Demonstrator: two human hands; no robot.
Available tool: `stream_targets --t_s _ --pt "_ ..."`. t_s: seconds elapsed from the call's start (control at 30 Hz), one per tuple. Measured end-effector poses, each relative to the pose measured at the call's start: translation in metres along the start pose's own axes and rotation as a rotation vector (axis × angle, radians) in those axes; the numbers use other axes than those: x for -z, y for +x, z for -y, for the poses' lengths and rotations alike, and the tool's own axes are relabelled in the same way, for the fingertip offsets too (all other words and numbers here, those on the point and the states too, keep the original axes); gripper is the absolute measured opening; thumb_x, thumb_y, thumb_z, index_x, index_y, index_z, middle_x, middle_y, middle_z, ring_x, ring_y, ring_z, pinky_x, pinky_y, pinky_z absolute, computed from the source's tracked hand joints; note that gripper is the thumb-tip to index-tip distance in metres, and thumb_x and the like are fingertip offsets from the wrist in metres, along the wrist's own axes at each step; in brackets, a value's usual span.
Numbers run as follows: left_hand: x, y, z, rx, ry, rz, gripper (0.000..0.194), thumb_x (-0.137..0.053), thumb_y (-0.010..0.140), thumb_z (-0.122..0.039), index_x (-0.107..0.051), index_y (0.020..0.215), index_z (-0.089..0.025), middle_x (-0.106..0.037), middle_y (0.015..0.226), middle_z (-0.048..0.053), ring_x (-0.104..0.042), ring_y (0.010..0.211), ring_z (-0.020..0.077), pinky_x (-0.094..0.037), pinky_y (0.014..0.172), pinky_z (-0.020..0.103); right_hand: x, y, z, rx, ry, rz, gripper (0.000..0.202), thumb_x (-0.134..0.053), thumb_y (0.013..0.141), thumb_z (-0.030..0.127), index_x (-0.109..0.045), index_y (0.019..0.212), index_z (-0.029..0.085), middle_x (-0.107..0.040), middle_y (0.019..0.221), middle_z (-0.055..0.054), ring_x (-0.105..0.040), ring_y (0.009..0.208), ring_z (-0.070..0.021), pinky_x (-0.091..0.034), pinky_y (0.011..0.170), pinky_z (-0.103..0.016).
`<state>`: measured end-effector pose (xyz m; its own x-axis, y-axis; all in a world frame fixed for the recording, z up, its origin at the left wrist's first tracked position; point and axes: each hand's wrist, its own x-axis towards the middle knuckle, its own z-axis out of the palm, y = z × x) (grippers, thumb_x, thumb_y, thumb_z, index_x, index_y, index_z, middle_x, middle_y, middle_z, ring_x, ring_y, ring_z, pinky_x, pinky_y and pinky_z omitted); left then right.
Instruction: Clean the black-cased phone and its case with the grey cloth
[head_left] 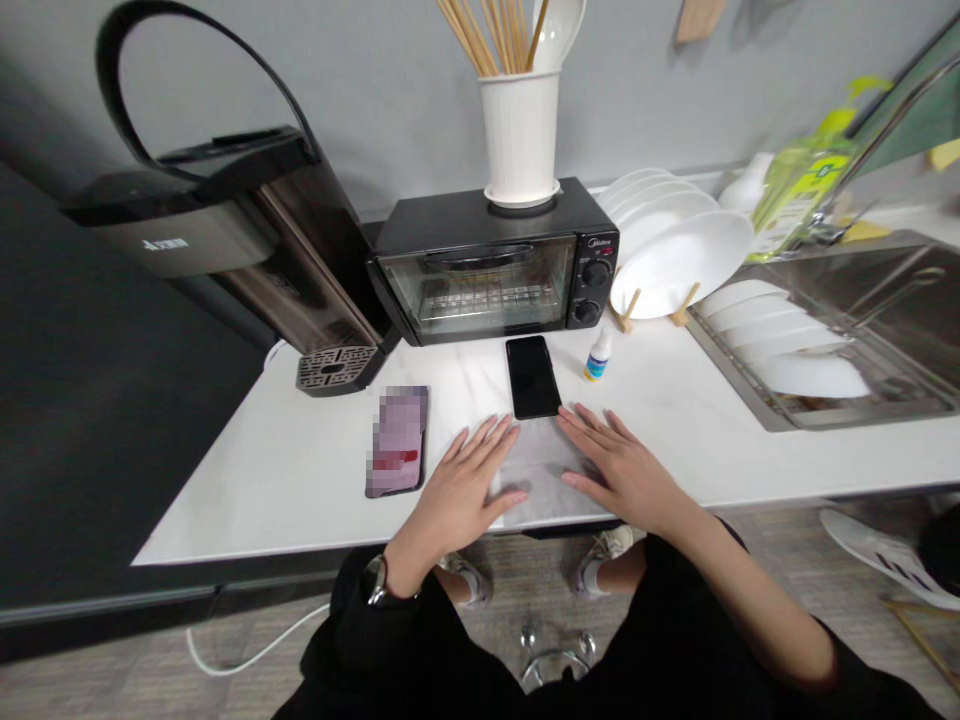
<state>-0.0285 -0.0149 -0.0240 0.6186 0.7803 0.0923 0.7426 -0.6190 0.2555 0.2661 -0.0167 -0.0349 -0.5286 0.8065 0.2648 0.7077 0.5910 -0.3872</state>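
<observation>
My left hand [469,478] lies flat near the counter's front edge, its fingers stretched out and holding nothing. Across from it, my right hand [619,465] is also flat with fingers spread. Between them is a thin greyish sheet [541,465], perhaps a cloth or clear film; I cannot tell which. Both hands rest at its sides. A black smartphone [532,377] lies just beyond, its lower right corner by my right fingertips. A second phone [399,440] with a lit, blurred-out screen lies left of my left hand. Past my right hand stands a small white bottle [598,356] with a blue label.
A black toaster oven [480,280] stands at the back, bearing a white cup [521,135] of chopsticks. A tall dispenser machine [300,260] is at left. White plates [679,260] stand in a rack at right, beside a steel sink [900,330] with dishes and a green soap bottle [802,180].
</observation>
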Motion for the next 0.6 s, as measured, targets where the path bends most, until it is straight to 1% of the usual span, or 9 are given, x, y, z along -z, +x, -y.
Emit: stream_targets --t_s 0.13,0.3,0.37,0.4,0.43,0.47,0.53,0.57,0.6 --pt "0.0 0.002 -0.001 -0.003 -0.01 0.008 0.079 -0.046 0.104 -0.065 -0.016 0.169 -0.031 -0.025 0.174 0.008 -0.022 0.162 0.0279 -0.023 0.131 0.055 -0.004 0.001 -0.002 -0.002 -0.002 0.008 0.074 -0.054 0.106 0.048 -0.019 0.169 0.032 -0.036 0.169 -0.008 -0.029 0.158 -0.0314 -0.03 0.126 -0.064" --pt "0.0 0.004 -0.002 -0.001 -0.015 0.013 0.078 -0.046 0.104 -0.064 -0.018 0.168 -0.031 -0.026 0.174 0.007 -0.02 0.163 0.0273 -0.02 0.132 0.055 -0.005 -0.001 -0.002 -0.001 0.003 0.009 0.075 -0.053 0.106 0.05 -0.018 0.169 0.031 -0.033 0.171 -0.007 -0.024 0.16 -0.0301 -0.028 0.127 -0.063" --pt "0.0 0.003 -0.001 0.002 -0.014 0.02 0.08 -0.046 0.103 -0.066 -0.017 0.169 -0.03 -0.024 0.175 0.008 -0.019 0.163 0.0272 -0.02 0.132 0.055 -0.004 -0.002 0.0 -0.012 0.029 -0.001 0.073 -0.054 0.105 0.05 -0.022 0.168 0.03 -0.033 0.171 -0.007 -0.025 0.16 -0.0311 -0.028 0.127 -0.063" --pt "0.001 0.002 -0.001 -0.001 -0.014 0.023 0.082 -0.047 0.102 -0.067 -0.017 0.169 -0.03 -0.022 0.175 0.008 -0.018 0.163 0.0275 -0.02 0.132 0.055 -0.003 -0.003 0.001 -0.035 0.057 -0.028 0.071 -0.055 0.104 0.051 -0.027 0.167 0.03 -0.036 0.17 -0.007 -0.027 0.159 -0.0318 -0.028 0.127 -0.063" --pt "0.001 0.001 0.0 -0.008 -0.013 0.029 0.085 -0.048 0.101 -0.069 -0.017 0.169 -0.029 -0.021 0.175 0.008 -0.017 0.164 0.028 -0.02 0.132 0.055 -0.001 -0.003 0.001 -0.082 0.099 -0.076 0.067 -0.055 0.104 0.051 -0.035 0.164 0.029 -0.041 0.168 -0.008 -0.034 0.157 -0.0322 -0.031 0.126 -0.061" --pt "0.002 0.001 0.0 -0.016 -0.011 0.033 0.086 -0.049 0.1 -0.07 -0.017 0.169 -0.029 -0.02 0.176 0.008 -0.017 0.164 0.0286 -0.019 0.132 0.056 0.002 -0.002 -0.001 -0.151 0.15 -0.145 0.06 -0.055 0.104 0.05 -0.045 0.158 0.028 -0.05 0.162 -0.009 -0.044 0.152 -0.0322 -0.036 0.124 -0.059" --pt "0.003 0.0 0.0 -0.029 -0.007 0.042 0.087 -0.049 0.099 -0.072 -0.018 0.168 -0.03 -0.02 0.176 0.008 -0.017 0.163 0.0291 -0.019 0.132 0.057 0.006 0.003 -0.011 -0.312 0.253 -0.333 0.044 -0.053 0.105 0.051 -0.064 0.139 0.025 -0.068 0.142 -0.011 -0.064 0.132 -0.0308 -0.048 0.115 -0.054" --pt "0.004 0.0 0.0 -0.031 -0.004 0.047 0.086 -0.049 0.099 -0.072 -0.018 0.168 -0.03 -0.02 0.176 0.008 -0.018 0.163 0.029 -0.018 0.132 0.057 0.009 0.009 -0.019 -0.378 0.288 -0.433 0.04 -0.054 0.104 0.052 -0.068 0.13 0.025 -0.073 0.132 -0.011 -0.069 0.123 -0.0301 -0.052 0.109 -0.052" --pt "0.004 0.0 0.001 -0.028 -0.002 0.053 0.086 -0.048 0.1 -0.071 -0.018 0.168 -0.03 -0.02 0.176 0.008 -0.018 0.163 0.0286 -0.018 0.132 0.057 0.01 0.017 -0.029 -0.421 0.311 -0.517 0.041 -0.056 0.101 0.054 -0.068 0.126 0.024 -0.075 0.127 -0.012 -0.071 0.117 -0.0304 -0.054 0.105 -0.051"
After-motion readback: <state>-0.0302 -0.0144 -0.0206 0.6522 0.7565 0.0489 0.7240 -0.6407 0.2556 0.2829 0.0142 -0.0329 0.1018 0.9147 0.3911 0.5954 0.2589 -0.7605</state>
